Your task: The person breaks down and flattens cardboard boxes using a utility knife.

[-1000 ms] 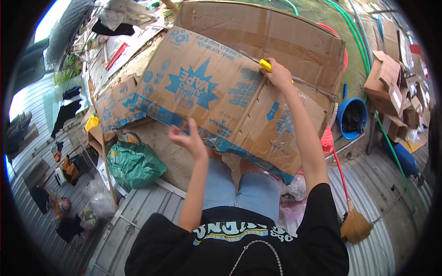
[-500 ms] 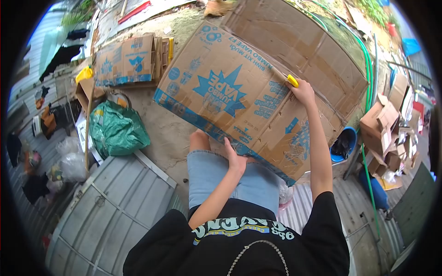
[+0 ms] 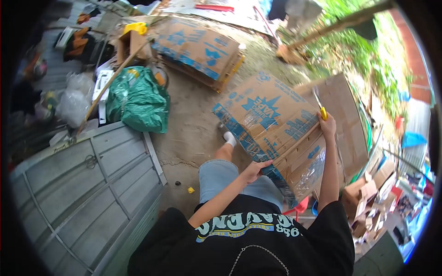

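Note:
A large flattened cardboard box [image 3: 258,119] with blue "Jumbo Vape" print lies tilted in front of my legs, creased across its middle. My left hand [image 3: 255,171] is closed on its near blue edge, the thumb lying on top. In my right hand [image 3: 327,125] is a knife [image 3: 323,113] with a yellow handle, its long thin blade pointing away from me over the cardboard. That hand rests at the crease, by the panel's upper side. Behind it spreads a plain brown flap [image 3: 338,99] of cardboard. Clear tape shines on the nearer printed panel.
Another stack of flattened boxes [image 3: 198,48] lies at the far left. A green plastic bag [image 3: 138,99] and a wooden pole [image 3: 110,83] are beside it. Grey metal sheeting [image 3: 87,184] fills the left. Torn cartons [image 3: 363,198] pile up at the right.
The view has swung, and the box appears further right and more bent at its crease. My left hand has shifted along the near edge toward the crease. The knife's blade now shows.

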`<state>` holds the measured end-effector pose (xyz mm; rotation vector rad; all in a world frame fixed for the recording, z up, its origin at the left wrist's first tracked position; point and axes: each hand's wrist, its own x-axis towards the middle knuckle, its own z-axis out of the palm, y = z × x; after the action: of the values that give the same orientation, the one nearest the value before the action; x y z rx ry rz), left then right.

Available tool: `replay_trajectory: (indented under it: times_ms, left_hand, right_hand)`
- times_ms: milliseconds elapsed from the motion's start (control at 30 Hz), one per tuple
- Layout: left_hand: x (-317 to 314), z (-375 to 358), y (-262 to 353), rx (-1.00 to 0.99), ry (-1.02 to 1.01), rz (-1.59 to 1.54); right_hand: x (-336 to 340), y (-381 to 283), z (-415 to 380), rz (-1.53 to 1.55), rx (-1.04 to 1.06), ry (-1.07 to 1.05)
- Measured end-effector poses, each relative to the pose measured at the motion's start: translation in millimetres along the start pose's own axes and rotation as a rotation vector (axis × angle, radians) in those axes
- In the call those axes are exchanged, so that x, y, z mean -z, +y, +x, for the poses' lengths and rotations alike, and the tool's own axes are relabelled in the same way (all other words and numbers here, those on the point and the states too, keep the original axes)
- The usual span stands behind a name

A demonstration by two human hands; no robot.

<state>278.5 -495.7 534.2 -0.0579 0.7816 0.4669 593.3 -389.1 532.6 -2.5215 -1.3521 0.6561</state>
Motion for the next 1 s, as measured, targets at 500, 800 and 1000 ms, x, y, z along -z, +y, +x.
replay_trajectory:
  times_ms: [500,800,1000]
  left_hand:
    - [18,-39,272,-0.542,-0.008,0.130]
    - [47,2,461,-0.553,0.102,0.158]
    - [133,63,559,-0.553,0.174,0.111]
  right_hand:
    - [8,-329,131,0.147,0.511,0.220]
    - [-50,-458,274,0.190,0.566,0.137]
    - [-177,-518,369,0.218,0.633,-0.108]
